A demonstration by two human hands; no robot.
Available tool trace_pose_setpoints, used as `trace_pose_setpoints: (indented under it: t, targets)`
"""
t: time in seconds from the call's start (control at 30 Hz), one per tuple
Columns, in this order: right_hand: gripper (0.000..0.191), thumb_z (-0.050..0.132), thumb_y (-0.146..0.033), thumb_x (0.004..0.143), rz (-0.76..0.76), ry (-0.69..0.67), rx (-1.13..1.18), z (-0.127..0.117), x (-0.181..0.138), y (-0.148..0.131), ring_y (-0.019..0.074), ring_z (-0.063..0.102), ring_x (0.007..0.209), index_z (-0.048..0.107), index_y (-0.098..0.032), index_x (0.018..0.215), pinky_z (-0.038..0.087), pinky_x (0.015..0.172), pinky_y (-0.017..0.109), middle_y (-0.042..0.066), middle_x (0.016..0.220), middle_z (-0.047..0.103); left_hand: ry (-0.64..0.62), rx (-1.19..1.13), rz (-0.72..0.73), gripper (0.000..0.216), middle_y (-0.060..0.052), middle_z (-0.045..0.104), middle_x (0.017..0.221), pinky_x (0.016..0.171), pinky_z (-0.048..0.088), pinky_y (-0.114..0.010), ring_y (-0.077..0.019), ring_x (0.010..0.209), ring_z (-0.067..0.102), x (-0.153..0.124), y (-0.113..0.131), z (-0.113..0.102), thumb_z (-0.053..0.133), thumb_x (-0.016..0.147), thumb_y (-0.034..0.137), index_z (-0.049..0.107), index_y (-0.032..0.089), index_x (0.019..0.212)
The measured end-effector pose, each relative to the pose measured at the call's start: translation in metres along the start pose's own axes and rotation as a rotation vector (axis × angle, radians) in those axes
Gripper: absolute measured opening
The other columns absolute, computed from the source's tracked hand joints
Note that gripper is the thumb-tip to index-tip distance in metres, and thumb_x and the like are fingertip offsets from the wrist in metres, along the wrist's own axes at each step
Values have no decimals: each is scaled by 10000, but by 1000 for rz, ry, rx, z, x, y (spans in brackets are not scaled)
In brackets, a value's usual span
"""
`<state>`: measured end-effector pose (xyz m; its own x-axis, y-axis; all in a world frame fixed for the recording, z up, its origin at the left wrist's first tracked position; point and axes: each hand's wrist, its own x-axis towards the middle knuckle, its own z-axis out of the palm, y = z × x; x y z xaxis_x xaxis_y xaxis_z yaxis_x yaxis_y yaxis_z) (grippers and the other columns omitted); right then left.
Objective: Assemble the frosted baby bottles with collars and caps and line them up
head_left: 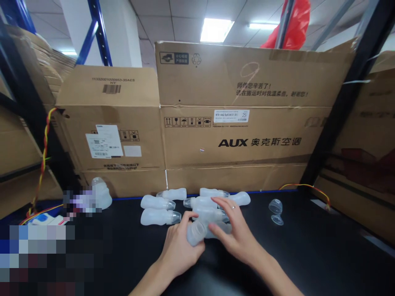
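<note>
My left hand [182,242] is wrapped round a translucent white squeeze bottle [196,233], whose end points toward me. Beside it, my right hand [236,230] has thumb and fingers spread apart over other bottles; whether it touches one is unclear. Several similar bottles with clear caps lie on their sides on the black table, among them a left bottle [154,217], one behind it [156,202] and a right bottle [241,199]. My hands partly hide the bottles in the middle. Off to the right lie a clear domed cap [275,206] and a smaller clear piece [277,220].
A large cardboard sheet [191,144] stands along the back of the black table [277,263]. More translucent bottles [101,197] stand at the left, near a blurred patch. Dark rack posts [336,94] rise at both sides, and a twisted red-yellow wire [45,152] hangs at the left.
</note>
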<state>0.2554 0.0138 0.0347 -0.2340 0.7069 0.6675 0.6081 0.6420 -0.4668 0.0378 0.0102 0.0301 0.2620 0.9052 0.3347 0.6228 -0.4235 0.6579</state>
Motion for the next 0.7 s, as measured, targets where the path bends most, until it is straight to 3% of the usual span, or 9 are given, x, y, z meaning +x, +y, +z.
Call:
trace_pose_setpoints:
  t: [0.07, 0.17, 0.27, 0.37, 0.43, 0.57, 0.7]
  targets:
    - [621, 754, -420, 894, -20, -88, 55, 6, -3, -15, 332, 500, 1300, 485, -305, 1441, 453, 1084, 517, 108, 1387, 561, -32, -9, 21, 529, 2, 770, 847, 639, 495, -296, -243, 717, 720, -1, 0, 0, 679, 712, 210, 516, 267, 1212]
    - [469, 718, -374, 926, -57, -125, 110, 12, -6, -28, 298, 577, 1166, 562, -312, 1364, 490, 1009, 480, 88, 1224, 642, -32, -32, 43, 514, -2, 767, 835, 630, 490, -299, -243, 699, 719, -1, 0, 0, 674, 736, 223, 515, 266, 1223]
    - [399, 645, -365, 968, 5, 112, 133, 4, -1, -18, 277, 613, 1141, 556, -293, 1351, 483, 1009, 461, 93, 1222, 664, 17, -39, 6, 448, 2, 753, 814, 682, 506, -316, -244, 723, 721, 1, 0, -1, 662, 772, 240, 539, 272, 1202]
    - [519, 657, -467, 923, 202, 409, 18, -21, 9, 10, 292, 634, 1128, 515, -250, 1373, 478, 1021, 472, 106, 1206, 685, 41, -54, -21, 394, 24, 733, 776, 715, 508, -317, -233, 727, 705, 2, -1, -1, 665, 780, 255, 551, 277, 1156]
    - [535, 644, -507, 885, 324, 462, -178, -41, 12, 35, 310, 635, 1090, 552, -222, 1327, 468, 1020, 496, 115, 1168, 703, 52, -81, -25, 351, 37, 726, 772, 706, 500, -302, -215, 708, 683, 3, -2, -1, 666, 796, 277, 548, 277, 1127]
    - [406, 621, -461, 829, 665, 288, -669, -66, 1, 80, 398, 513, 1248, 688, -245, 1166, 379, 1055, 620, 122, 1228, 687, 73, -151, -36, 235, 46, 678, 772, 680, 474, -269, -180, 681, 631, 6, -6, 0, 680, 811, 312, 569, 263, 1012]
    - [328, 643, -383, 820, 879, 70, -898, -64, -17, 106, 463, 269, 1465, 770, -269, 1101, 197, 1080, 780, 166, 1489, 496, 65, -272, -35, 194, 46, 591, 751, 658, 449, -247, -157, 669, 556, 8, -8, 1, 691, 826, 360, 570, 235, 912]
